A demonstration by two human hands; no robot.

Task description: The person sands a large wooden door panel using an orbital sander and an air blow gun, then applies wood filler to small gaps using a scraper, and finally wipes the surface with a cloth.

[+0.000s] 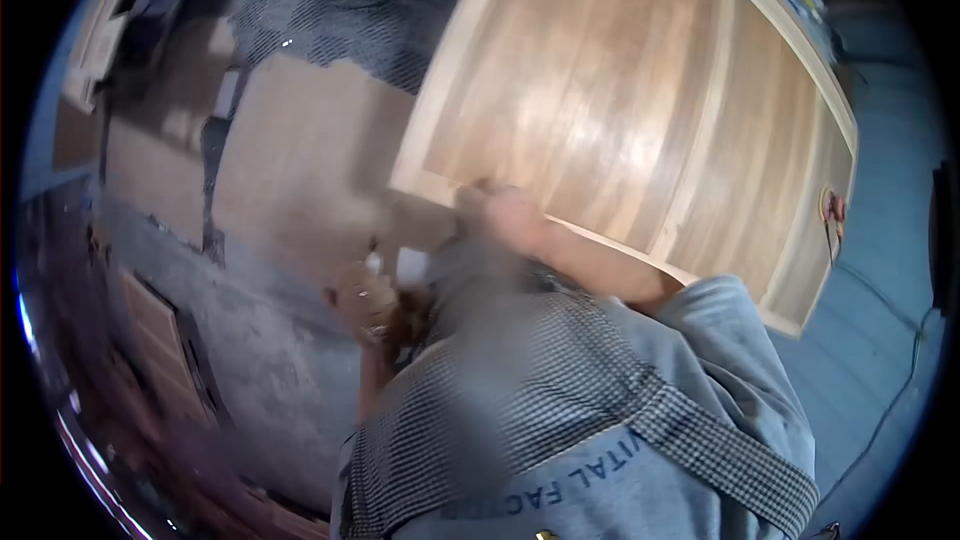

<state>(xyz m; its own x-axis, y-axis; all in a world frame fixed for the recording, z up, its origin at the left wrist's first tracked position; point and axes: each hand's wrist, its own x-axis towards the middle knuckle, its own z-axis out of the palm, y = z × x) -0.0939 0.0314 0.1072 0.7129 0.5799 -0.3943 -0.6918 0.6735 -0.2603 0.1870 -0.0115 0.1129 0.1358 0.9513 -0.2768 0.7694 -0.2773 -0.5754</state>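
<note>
A large wooden panel (600, 110) with a pale raised frame lies ahead and to the right. My right hand (510, 215) is at the panel's near edge, close to its left corner. Motion blur smears its fingers, so I cannot tell whether it grips anything. Lower and to the left, my left hand (365, 298) is closed in front of my apron (510, 370). A small whitish tip shows at its fingers, but what it holds is unclear. Beside this hand is a small white patch (411, 266) that I cannot identify.
Brown cardboard sheets (290, 140) cover the floor on the left, with dark textured cloth (330, 0) beyond. Another wooden panel (165, 340) lies at lower left. A coil of coloured cord (832, 215) hangs over the large panel's right edge; a cable (908, 380) runs along the blue-grey floor.
</note>
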